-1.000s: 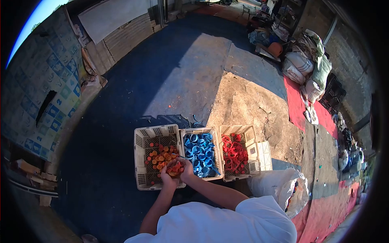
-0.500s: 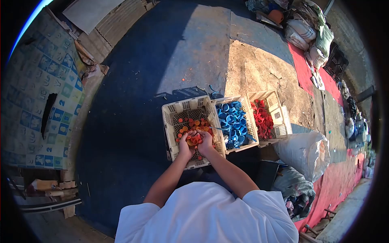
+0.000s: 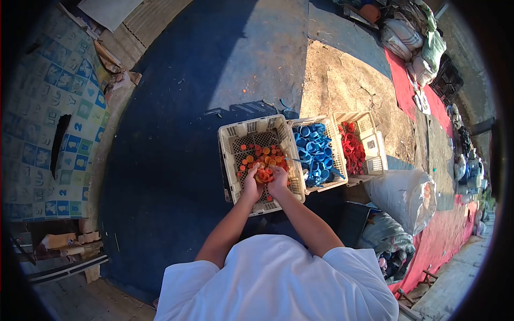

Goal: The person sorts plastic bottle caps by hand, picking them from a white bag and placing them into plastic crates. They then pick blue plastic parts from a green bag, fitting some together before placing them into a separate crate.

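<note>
My left hand point(image 3: 252, 184) and my right hand point(image 3: 278, 181) are side by side over the left crate point(image 3: 228, 155), cupped around a heap of orange and red caps point(image 3: 264, 174). The fingers of both hands curl round these pieces. More orange caps point(image 3: 266, 151) lie on the mesh bottom of the same crate, mostly beyond my hands. Right beside it, a second cream crate point(image 3: 339, 155) holds many blue pieces point(image 3: 316, 152), some cup-shaped, some strap-like. A third crate point(image 3: 365, 123) has red pieces point(image 3: 352, 150) in it.
A large white sack point(image 3: 401, 198) stands right of the crates, with a dark bundle point(image 3: 386, 241) nearer me. Bags point(image 3: 401, 37) are piled at the upper right. A patterned mat point(image 3: 48, 144) is at the left. Blue sheeting point(image 3: 160, 160) covers the floor.
The whole view has shifted slightly, with the crates now a little further right. My hands still hold caps, and the heap between them sits slightly differently.
</note>
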`<move>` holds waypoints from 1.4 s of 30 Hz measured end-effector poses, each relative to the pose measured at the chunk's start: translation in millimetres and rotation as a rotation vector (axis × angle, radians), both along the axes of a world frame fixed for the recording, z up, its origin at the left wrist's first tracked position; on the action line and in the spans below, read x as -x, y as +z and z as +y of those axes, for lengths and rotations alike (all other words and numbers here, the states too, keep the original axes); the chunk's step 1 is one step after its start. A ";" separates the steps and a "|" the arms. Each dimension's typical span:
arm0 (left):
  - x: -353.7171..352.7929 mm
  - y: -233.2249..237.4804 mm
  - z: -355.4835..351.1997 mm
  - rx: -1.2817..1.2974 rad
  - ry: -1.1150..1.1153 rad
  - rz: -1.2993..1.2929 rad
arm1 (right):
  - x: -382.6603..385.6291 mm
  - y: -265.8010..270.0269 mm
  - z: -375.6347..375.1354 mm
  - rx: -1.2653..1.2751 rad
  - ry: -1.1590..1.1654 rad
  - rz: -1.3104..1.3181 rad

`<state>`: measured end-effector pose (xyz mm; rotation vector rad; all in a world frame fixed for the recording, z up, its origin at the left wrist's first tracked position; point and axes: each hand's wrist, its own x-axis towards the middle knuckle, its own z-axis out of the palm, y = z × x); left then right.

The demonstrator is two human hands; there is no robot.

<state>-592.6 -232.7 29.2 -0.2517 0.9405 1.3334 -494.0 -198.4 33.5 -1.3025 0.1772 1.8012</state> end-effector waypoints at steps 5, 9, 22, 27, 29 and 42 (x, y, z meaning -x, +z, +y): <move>-6.0 -19.7 14.8 -0.013 0.013 -0.051 | -7.1 -10.2 4.9 0.027 -0.008 -0.008; -9.2 -25.7 17.9 0.026 0.001 -0.020 | -17.3 -29.0 9.6 0.071 0.084 0.022; -3.6 -18.6 21.8 0.009 -0.167 0.191 | -14.4 -25.6 13.1 0.024 0.165 0.010; -1.4 -8.0 18.9 0.051 -0.226 0.413 | -13.0 -11.8 7.0 -0.036 0.339 -0.063; 2.5 -17.8 20.8 0.107 -0.272 0.434 | -17.3 -9.0 6.1 -0.057 0.427 -0.088; 7.3 -7.0 -47.5 0.188 -0.218 0.038 | -141.7 25.1 -56.2 -0.042 0.300 -0.166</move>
